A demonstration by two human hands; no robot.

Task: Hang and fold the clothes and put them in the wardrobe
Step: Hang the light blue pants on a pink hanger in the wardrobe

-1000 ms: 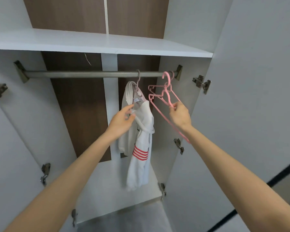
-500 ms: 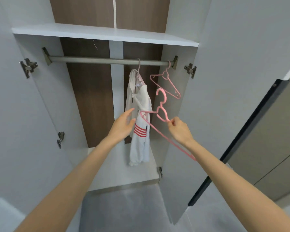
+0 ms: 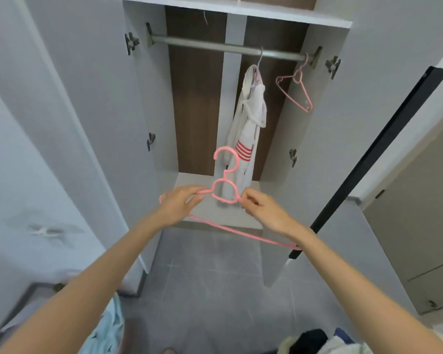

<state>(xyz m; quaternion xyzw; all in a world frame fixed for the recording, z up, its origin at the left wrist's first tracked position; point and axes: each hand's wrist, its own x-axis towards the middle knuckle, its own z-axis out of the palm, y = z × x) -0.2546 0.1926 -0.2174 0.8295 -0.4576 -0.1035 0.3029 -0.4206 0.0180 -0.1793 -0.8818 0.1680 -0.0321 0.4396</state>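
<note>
Before the open wardrobe (image 3: 151,98), left hand (image 3: 180,204) and right hand (image 3: 264,213) pinch the pink hanger (image 3: 226,172) by fingertips only, so it may twist loose and fall.

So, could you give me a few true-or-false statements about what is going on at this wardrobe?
1. The left hand and right hand both hold one pink hanger. True.
2. That pink hanger carries a shirt. False: it is bare.
3. A white garment with red stripes hangs from the rail. True.
4. Nothing else hangs on the rail. False: a spare pink hanger hangs to the right of the garment.
5. The wardrobe is closed. False: its doors stand open.
</note>
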